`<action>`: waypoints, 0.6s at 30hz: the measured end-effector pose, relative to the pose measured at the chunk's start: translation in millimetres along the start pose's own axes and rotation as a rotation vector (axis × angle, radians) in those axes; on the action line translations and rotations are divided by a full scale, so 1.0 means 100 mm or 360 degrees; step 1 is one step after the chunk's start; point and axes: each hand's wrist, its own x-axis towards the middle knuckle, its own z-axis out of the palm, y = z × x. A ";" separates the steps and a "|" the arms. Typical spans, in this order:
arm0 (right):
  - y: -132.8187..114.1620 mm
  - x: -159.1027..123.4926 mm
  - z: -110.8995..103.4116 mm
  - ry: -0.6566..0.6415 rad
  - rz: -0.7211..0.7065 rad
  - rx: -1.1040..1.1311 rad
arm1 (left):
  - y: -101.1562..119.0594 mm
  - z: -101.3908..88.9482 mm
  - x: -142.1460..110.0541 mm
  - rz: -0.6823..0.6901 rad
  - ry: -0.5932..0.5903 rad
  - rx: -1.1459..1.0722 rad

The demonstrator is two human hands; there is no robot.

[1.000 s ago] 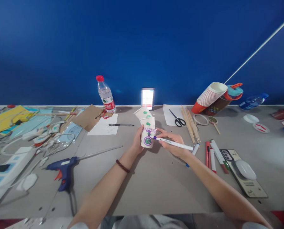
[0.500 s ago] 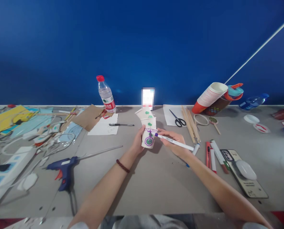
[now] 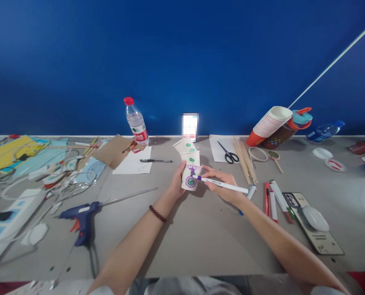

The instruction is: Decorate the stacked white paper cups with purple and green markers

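In front of me is a row of joined white paper cups with green dots; the nearest one carries purple rings and a scalloped purple band. My left hand is closed around the left side of that nearest cup. Between the fingers of my right hand is a white marker with a purple end. Its tip meets the cup's wall, just above the round purple and green drawing. A blue-ended marker lies on the table, partly hidden by my right hand and wrist.
A blue glue gun and power strip lie left. Behind stand a water bottle and a lit phone-like screen, blurred out. Right are scissors, wooden sticks, stacked cups, markers and a phone.
The marker's tip has moved left and slightly down, from the cup's right edge onto its drawn front. My left hand and the cups have hardly moved.
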 end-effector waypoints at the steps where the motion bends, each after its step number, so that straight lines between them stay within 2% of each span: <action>1: -0.01 0.00 0.00 -0.0008 0.0000 -0.0007 | 0.00 0.00 0.00 0.0004 0.0000 0.0000; 5: -0.02 0.00 0.00 0.0001 0.0016 -0.0010 | 0.00 -0.01 -0.01 0.0036 -0.0007 0.0013; 10: 0.06 0.01 0.01 0.0115 0.0015 0.0050 | 0.01 -0.01 -0.01 -0.0017 -0.0002 0.0016; 14: 0.11 0.01 0.01 0.0127 0.0021 0.0078 | 0.03 0.02 -0.03 -0.0090 -0.0008 -0.0017; 18: 0.11 0.01 0.01 0.0137 0.0030 0.0082 | 0.03 0.02 -0.03 -0.0061 0.0020 -0.0014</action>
